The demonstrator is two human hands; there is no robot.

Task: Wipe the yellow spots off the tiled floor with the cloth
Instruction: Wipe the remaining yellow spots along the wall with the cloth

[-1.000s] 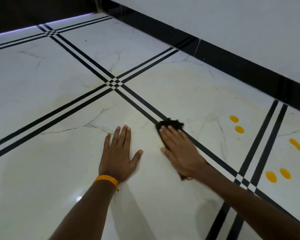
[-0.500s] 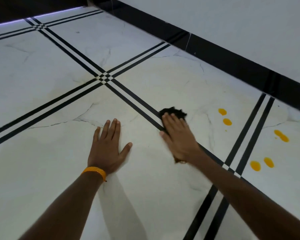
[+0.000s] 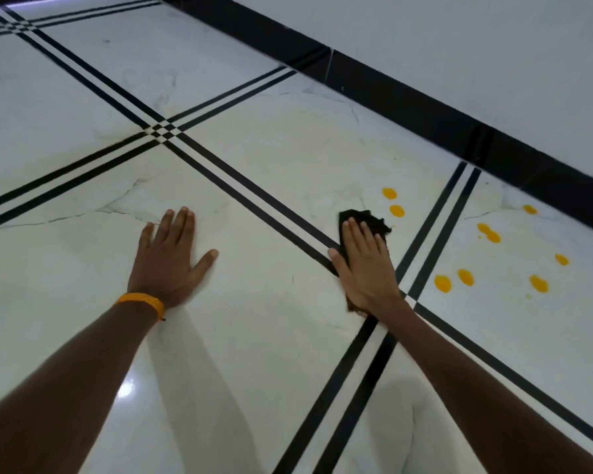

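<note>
My right hand lies flat on a dark cloth, pressing it onto the white tiled floor beside a black double stripe. Most of the cloth is hidden under the palm; its frayed end sticks out past the fingertips. Two yellow spots sit just beyond and right of the cloth, a small gap away. Several more yellow spots dot the tile to the right. My left hand rests flat on the floor with fingers spread, an orange band at its wrist.
A black skirting strip runs along the foot of the white wall at the back right. Black double stripes cross the floor in a grid. A faint yellowish smear covers the tiles around the crossing.
My right hand has slid the cloth to the right along the floor, from the diagonal stripe to just short of the nearest two yellow spots. The left hand stays planted.
</note>
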